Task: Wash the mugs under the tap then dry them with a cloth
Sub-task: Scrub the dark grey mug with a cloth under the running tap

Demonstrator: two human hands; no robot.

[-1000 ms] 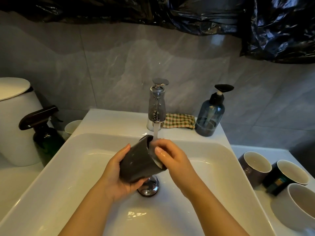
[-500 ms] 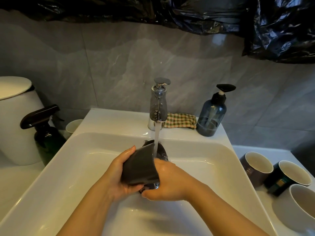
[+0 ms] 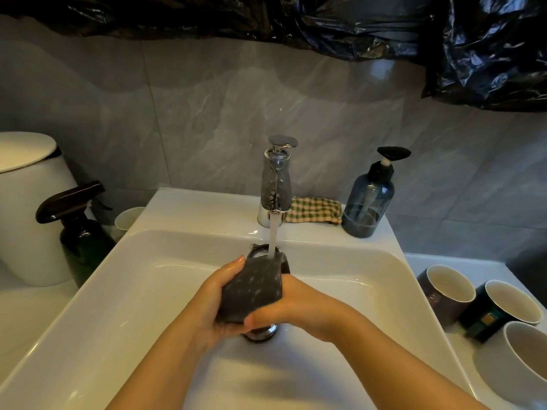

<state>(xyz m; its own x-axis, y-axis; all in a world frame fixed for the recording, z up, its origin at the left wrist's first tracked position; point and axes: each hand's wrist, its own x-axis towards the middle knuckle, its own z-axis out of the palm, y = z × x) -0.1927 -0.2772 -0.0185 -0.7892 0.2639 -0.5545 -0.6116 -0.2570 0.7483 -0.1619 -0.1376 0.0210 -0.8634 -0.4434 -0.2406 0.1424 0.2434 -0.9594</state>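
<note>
A dark grey mug [image 3: 253, 288] is tilted on its side over the white sink [image 3: 124, 291], its mouth pointing away from me. Water from the chrome tap [image 3: 276, 184] falls onto its upper rim. My left hand [image 3: 216, 297] grips the mug's left side and base. My right hand [image 3: 299, 306] clasps its right side and underside, thumb near the base. Three more mugs stand on the counter at the right: a purple one [image 3: 444, 291], a dark green one [image 3: 500, 309] and a white one [image 3: 521, 362]. A checked cloth [image 3: 313, 210] lies behind the tap.
A blue pump bottle [image 3: 370, 199] stands right of the cloth. A dark green spray bottle [image 3: 80, 232], a small white cup [image 3: 127, 218] and a white bin [image 3: 29, 208] sit to the sink's left. The chrome drain [image 3: 260, 332] lies under my hands. Black plastic sheeting [image 3: 488, 48] hangs above.
My right hand came off the mug's rim and moved down to clasp its right side and underside. The mug turned so its outer wall faces up under the water.
</note>
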